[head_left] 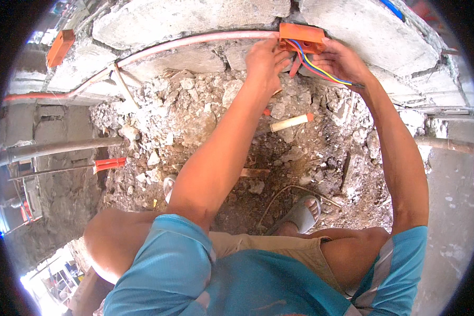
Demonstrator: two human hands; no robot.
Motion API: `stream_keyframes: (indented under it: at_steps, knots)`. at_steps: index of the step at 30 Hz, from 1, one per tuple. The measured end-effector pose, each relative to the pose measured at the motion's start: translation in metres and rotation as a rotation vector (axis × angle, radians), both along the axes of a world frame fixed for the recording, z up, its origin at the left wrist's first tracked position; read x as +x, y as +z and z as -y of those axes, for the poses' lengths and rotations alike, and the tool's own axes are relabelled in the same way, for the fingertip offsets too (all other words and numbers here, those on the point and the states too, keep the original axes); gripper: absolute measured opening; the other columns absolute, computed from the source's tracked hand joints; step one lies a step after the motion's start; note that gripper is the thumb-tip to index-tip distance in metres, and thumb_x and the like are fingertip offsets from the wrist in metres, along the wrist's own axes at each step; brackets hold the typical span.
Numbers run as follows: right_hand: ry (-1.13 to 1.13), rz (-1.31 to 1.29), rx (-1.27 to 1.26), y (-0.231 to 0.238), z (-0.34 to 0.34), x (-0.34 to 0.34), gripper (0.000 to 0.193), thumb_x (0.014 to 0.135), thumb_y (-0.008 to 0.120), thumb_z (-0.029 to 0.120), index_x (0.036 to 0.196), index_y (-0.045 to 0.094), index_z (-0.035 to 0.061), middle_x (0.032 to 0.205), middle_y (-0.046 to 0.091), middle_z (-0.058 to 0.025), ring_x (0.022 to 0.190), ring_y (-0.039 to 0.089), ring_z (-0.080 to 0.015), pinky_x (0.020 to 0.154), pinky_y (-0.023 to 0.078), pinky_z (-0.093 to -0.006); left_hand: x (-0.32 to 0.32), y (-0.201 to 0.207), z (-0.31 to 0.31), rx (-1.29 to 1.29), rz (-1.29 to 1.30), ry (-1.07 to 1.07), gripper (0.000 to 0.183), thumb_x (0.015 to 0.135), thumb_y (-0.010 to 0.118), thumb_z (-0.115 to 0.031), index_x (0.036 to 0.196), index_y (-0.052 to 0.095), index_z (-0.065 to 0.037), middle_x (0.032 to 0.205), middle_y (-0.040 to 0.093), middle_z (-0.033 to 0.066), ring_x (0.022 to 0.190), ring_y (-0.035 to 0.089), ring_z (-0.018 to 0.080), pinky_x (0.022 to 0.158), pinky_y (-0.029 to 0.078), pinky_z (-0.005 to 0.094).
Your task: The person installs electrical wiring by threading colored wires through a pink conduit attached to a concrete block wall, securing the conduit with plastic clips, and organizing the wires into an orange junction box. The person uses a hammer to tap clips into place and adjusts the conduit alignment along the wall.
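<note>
On the left, a pinkish-orange conduit (195, 40) runs along the block wall (184, 17). Your left hand (265, 62) grasps the left end of the orange electrical box (303, 33), located against the wall at the conduit's end. Red, blue and yellow wires (325, 75) trail from it; your right hand (346, 60) grips its right end.

The person wears a teal-blue shirt (268, 282) with short sleeves, a broad grey band marking the right sleeve (413, 258). Beige shorts (279, 248) end above the bare knees. A grey, open-toed sandal (302, 220) shows on the right foot. Forearms and fingers (280, 59) are bare too.
</note>
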State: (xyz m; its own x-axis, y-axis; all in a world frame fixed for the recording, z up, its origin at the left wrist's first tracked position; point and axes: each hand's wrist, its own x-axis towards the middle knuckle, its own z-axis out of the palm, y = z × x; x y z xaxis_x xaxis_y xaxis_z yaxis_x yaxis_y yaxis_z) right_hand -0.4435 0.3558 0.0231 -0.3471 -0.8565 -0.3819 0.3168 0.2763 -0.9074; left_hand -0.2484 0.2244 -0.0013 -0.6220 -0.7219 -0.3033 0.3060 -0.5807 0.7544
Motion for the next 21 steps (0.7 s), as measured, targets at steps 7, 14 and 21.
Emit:
stream_keyframes:
  at_steps: [7,14,21]
  knots:
    - [-0.032,0.046,0.009,0.001,-0.001,0.0,0.053,0.106,0.062,0.044,0.128,0.06,-0.0048,0.109,0.068,-0.0165,0.091,0.074,-0.0233,0.088,0.063,-0.0335,-0.003,0.011,-0.014,0.092,-0.12,-0.066,0.031,0.108,0.06,-0.028,0.125,0.062,-0.002,0.118,0.067,0.015,0.113,0.065,0.0284,0.101,0.052,0.0443]
    - [-0.008,0.003,0.018,0.01,0.002,0.013,0.059,0.105,0.062,0.048,0.132,0.059,-0.0034,0.109,0.07,-0.0164,0.093,0.073,-0.023,0.087,0.061,-0.0332,-0.013,0.0,-0.008,0.141,-0.277,0.002,0.021,0.104,0.066,-0.021,0.115,0.062,-0.004,0.106,0.067,0.0096,0.094,0.066,0.0236,0.087,0.057,0.0387]
    - [0.004,-0.045,0.111,0.014,-0.003,0.007,0.062,0.104,0.064,0.054,0.134,0.059,0.0006,0.104,0.071,-0.0136,0.093,0.071,-0.0206,0.088,0.058,-0.0329,-0.015,0.001,-0.013,0.205,-0.282,-0.024,0.021,0.103,0.067,-0.023,0.119,0.06,-0.012,0.106,0.064,0.0048,0.098,0.065,0.0214,0.086,0.055,0.0359]
